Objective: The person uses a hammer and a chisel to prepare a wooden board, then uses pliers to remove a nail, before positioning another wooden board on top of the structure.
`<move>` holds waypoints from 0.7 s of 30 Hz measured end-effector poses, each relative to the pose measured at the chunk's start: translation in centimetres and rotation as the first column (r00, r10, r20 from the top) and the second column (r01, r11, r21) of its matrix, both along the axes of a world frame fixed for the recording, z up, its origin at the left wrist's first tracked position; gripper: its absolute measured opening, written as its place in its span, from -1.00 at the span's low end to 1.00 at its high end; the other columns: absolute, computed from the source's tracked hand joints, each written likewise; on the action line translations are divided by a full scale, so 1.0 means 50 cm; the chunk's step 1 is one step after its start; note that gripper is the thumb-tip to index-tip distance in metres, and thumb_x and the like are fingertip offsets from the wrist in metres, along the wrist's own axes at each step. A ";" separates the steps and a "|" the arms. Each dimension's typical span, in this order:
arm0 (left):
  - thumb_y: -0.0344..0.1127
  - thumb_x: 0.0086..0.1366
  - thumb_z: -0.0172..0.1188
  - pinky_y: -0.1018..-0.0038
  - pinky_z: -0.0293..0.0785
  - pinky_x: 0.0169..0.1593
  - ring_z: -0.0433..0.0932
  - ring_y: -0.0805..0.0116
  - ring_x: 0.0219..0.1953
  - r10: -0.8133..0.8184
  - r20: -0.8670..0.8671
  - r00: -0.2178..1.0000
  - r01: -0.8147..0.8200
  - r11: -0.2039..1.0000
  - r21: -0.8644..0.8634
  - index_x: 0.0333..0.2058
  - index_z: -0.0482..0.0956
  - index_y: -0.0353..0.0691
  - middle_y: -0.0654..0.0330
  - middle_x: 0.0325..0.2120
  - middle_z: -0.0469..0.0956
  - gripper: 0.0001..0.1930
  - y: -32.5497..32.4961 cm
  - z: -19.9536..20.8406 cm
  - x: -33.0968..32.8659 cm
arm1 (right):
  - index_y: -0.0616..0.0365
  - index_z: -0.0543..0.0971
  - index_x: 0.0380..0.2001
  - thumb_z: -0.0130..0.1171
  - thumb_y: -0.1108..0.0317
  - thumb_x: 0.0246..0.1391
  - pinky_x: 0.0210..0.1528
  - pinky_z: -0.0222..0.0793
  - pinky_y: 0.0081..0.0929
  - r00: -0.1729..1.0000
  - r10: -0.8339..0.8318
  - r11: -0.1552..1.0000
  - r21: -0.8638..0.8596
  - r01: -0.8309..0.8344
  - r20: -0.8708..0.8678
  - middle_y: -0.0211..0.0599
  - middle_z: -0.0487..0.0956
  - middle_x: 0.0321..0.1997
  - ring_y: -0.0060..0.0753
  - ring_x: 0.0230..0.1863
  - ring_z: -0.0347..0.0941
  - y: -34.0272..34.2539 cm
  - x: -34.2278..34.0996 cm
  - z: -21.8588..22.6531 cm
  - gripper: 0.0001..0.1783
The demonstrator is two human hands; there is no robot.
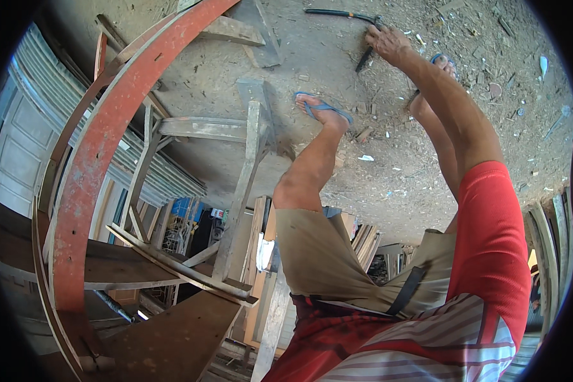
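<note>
My right arm, in a red sleeve, reaches down to the ground near my feet. There my right hand (388, 44) closes around a slim black tool (339, 12) with an orange band. One curved length of it runs out to the left above the fingers, and a shorter black length points down-left below them. The hand covers the part between, so its kind does not show. My left hand is not in view. Nearest to the tool are my feet in blue flip-flops (325, 108), one on either side below it.
Dirt floor (426, 165) strewn with wood chips and scraps lies around my feet. At left stands a large curved red board (95, 153) with a grey wooden frame (204, 128). Corrugated sheets (57, 95) lean behind it. Stacked timber (366, 242) sits in the lower middle.
</note>
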State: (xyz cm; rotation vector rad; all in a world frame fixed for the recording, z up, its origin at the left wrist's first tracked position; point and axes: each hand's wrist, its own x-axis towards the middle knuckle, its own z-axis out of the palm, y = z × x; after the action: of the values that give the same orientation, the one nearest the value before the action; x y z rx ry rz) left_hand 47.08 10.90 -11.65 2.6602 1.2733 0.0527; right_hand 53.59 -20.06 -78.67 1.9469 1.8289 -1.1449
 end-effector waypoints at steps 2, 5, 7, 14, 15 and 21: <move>0.21 0.43 -0.07 0.09 0.31 0.33 0.42 -0.05 0.22 0.000 0.015 1.000 0.000 1.000 -0.011 0.22 0.36 -0.44 -0.13 0.19 0.40 -0.25 -0.004 0.007 -0.002 | -0.03 0.54 0.08 0.00 0.31 0.32 0.01 0.41 -0.29 0.991 0.099 0.994 -0.050 -0.094 0.093 -0.30 0.58 0.09 -0.29 0.16 0.52 0.006 -0.017 0.012 -0.69; 0.22 0.44 -0.08 0.11 0.29 0.34 0.42 -0.03 0.22 -0.008 0.053 0.999 0.010 1.000 -0.029 0.22 0.36 -0.45 -0.12 0.18 0.41 -0.25 -0.011 0.017 -0.008 | -0.06 0.60 -0.07 0.01 0.33 0.30 0.02 0.36 -0.31 0.993 0.112 0.991 -0.073 -0.110 0.031 -0.26 0.65 -0.11 -0.30 0.01 0.59 -0.001 -0.006 0.050 -0.77; 0.22 0.44 -0.08 0.12 0.29 0.35 0.42 -0.02 0.22 -0.012 0.084 0.996 0.015 0.999 -0.041 0.22 0.36 -0.45 -0.11 0.18 0.42 -0.25 -0.017 0.033 -0.016 | -0.01 0.59 -0.12 0.01 0.34 0.29 0.05 0.43 -0.20 0.995 0.084 0.991 0.105 -0.078 -0.053 -0.23 0.65 -0.09 -0.24 -0.04 0.63 -0.023 -0.014 0.101 -0.80; 0.23 0.45 -0.11 0.15 0.25 0.38 0.42 0.02 0.22 -0.030 0.315 0.949 0.067 0.992 -0.107 0.20 0.37 -0.46 -0.08 0.17 0.44 -0.25 -0.023 0.115 -0.056 | 0.25 0.58 -0.24 0.09 0.09 0.30 -0.12 0.50 0.03 0.645 -0.682 0.718 -0.152 0.679 -0.345 0.10 0.65 -0.29 0.20 -0.17 0.61 -0.001 0.032 0.605 -0.62; 0.23 0.45 -0.11 0.16 0.25 0.39 0.42 0.03 0.22 -0.036 0.364 0.931 0.077 0.992 -0.100 0.20 0.37 -0.46 -0.08 0.17 0.44 -0.25 -0.033 0.150 -0.044 | 0.27 0.58 -0.27 0.10 0.05 0.29 -0.14 0.49 0.02 0.536 -0.743 0.637 -0.178 0.750 -0.400 0.14 0.63 -0.33 0.24 -0.19 0.60 0.012 0.041 0.687 -0.59; -0.05 0.49 -0.08 0.13 0.20 0.37 0.40 -0.02 0.25 -0.327 0.401 0.856 0.335 0.941 0.054 0.16 0.43 -0.44 -0.11 0.16 0.45 -0.46 -0.009 0.178 -0.075 | 0.37 0.62 -0.30 0.10 -0.07 0.28 -0.15 0.47 0.03 0.210 -0.885 0.283 -0.121 0.952 -0.416 0.32 0.60 -0.39 0.31 -0.21 0.59 -0.042 -0.006 1.160 -0.42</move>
State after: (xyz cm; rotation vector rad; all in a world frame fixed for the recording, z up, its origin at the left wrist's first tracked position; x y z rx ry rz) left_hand 43.33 10.44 -2.73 2.6218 0.6737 0.5114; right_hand 53.29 -22.19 -20.66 3.2718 0.5806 -1.8471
